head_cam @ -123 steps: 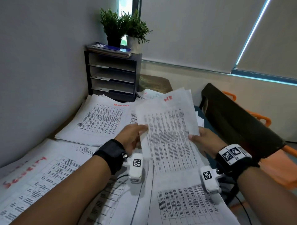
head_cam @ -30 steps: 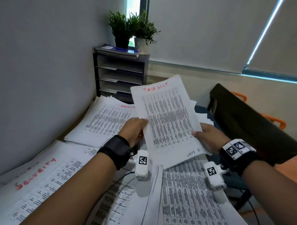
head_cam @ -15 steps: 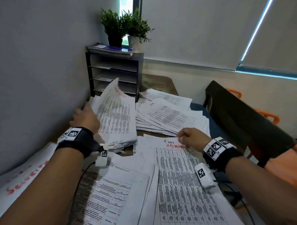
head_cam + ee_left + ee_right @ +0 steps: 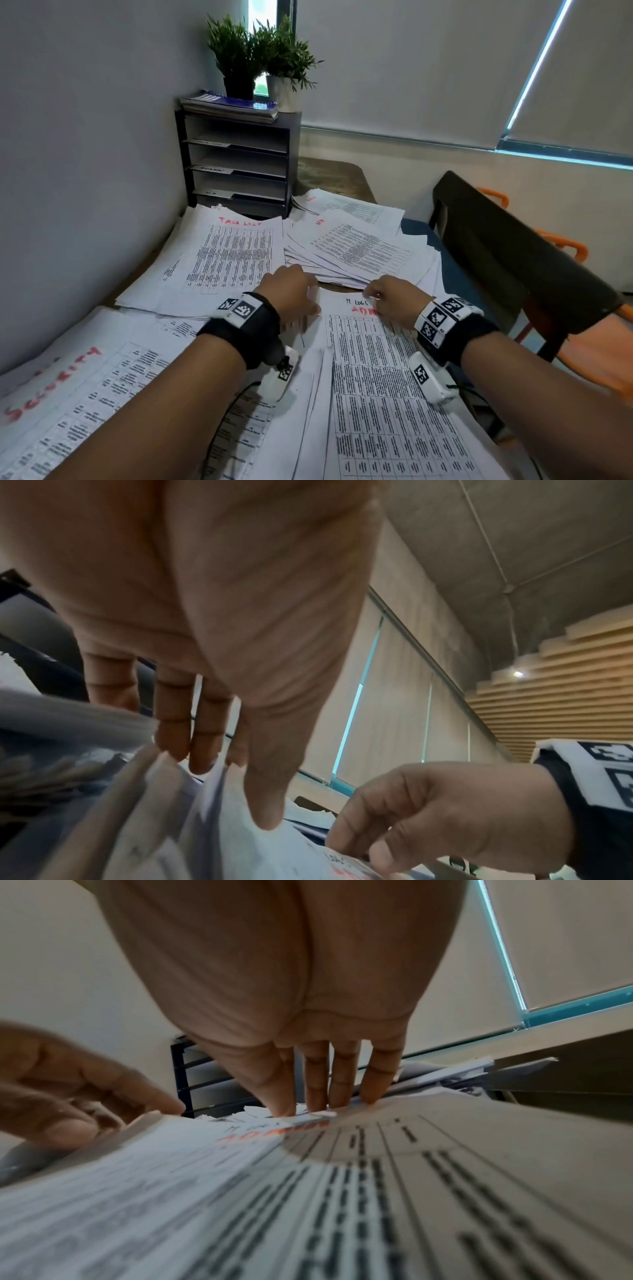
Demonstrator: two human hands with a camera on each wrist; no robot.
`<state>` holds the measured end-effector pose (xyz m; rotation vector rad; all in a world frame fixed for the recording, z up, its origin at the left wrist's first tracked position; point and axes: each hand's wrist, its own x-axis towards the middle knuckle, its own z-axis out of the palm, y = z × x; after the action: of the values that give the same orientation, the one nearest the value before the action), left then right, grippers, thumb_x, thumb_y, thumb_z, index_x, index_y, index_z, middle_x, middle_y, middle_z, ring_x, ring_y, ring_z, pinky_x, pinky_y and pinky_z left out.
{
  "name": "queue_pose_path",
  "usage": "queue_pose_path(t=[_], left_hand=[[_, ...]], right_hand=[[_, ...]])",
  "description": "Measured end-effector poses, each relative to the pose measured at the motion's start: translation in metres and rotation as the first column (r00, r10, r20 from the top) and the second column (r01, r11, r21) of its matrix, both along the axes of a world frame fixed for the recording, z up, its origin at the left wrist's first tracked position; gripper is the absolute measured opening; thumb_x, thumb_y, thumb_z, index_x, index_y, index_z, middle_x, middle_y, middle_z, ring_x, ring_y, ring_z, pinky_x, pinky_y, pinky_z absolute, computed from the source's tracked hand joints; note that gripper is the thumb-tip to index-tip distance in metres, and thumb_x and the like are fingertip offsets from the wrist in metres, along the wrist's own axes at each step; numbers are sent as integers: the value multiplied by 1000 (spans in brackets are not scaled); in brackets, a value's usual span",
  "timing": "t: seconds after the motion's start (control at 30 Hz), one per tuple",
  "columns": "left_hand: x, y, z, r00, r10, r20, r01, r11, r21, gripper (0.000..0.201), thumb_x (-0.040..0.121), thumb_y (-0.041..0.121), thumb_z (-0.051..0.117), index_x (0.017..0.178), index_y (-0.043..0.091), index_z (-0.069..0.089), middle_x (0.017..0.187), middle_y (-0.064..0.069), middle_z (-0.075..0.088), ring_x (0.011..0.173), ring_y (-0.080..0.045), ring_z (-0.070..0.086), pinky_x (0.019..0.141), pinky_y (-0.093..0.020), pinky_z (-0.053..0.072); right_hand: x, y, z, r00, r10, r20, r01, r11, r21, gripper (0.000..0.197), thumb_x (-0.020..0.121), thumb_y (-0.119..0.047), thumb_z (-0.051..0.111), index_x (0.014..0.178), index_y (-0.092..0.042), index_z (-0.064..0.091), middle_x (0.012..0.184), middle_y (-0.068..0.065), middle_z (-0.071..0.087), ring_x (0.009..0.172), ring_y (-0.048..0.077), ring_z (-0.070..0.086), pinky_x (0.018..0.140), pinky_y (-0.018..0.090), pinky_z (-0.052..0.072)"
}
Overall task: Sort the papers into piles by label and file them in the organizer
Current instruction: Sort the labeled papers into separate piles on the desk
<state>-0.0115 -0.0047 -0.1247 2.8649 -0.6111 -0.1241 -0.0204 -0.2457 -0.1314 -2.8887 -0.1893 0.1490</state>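
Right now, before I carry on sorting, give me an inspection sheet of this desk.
Surface: wooden desk, mostly covered in paper.
Job's things: black organizer by the wall; task-list pile in front of it; fanned pile to its right; security sheet near left; near stack under the hands.
Clutter: two potted plants and booklets on the organizer.
Hands: left hand and right hand at the near stack's top edge, fingers straight.
Cables: black cable over the papers.
Surroundings: grey wall, blinds, dark chair.
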Motion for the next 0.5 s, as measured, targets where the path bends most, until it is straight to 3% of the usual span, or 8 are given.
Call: queue_pose_path(t=[0.13, 0.27, 0.37, 0.43, 0.5], left_hand=[[-5, -6, 7, 994, -4, 111, 6, 1000, -19, 38, 90, 30, 65, 126, 20, 61, 119, -6, 56, 115, -30, 52, 95, -42, 44], [-8, -6, 10, 997, 3, 75, 7, 991, -134, 25, 90, 25, 67, 113, 18, 60, 108, -3, 62, 95, -24, 57, 74, -31, 43], [-8, -5, 7, 1000, 12, 25, -5, 966, -258, 11, 95, 21, 62, 103, 21, 55, 99, -3, 64, 84, -23, 59, 66, -32, 46], [-8, -3, 5, 999, 16, -28, -25, 931, -365, 11, 96, 20, 60, 105, 25, 55, 92, 1, 65, 80, -23, 64, 66, -32, 51], [-9, -3, 3, 999, -3, -54, -20, 901, -433, 19, 97, 19, 61, 114, 27, 60, 91, 4, 65, 81, -20, 64, 66, -27, 47]], right_hand=[[-2, 2, -3, 999, -8, 40, 8, 1000, -3, 28, 97, -17, 54, 123, -20, 65, 128, 2, 58, 117, 19, 55, 94, 28, 44], [-6, 8, -2, 994, -8, 105, 4, 999, 35, 27, 96, -16, 55, 120, -22, 64, 126, 2, 55, 120, 21, 51, 103, 41, 43], [-9, 12, 1, 983, 2, 184, -14, 998, 66, 28, 96, -16, 56, 123, -21, 62, 127, 1, 55, 121, 20, 50, 105, 42, 42], [-10, 11, 4, 977, 7, 214, -26, 996, 86, 29, 96, -17, 57, 124, -21, 61, 127, 0, 55, 121, 19, 50, 104, 40, 42], [-12, 9, 4, 975, 18, 223, -41, 994, 100, 29, 96, -19, 58, 125, -22, 60, 127, -1, 56, 120, 19, 50, 104, 37, 41]])
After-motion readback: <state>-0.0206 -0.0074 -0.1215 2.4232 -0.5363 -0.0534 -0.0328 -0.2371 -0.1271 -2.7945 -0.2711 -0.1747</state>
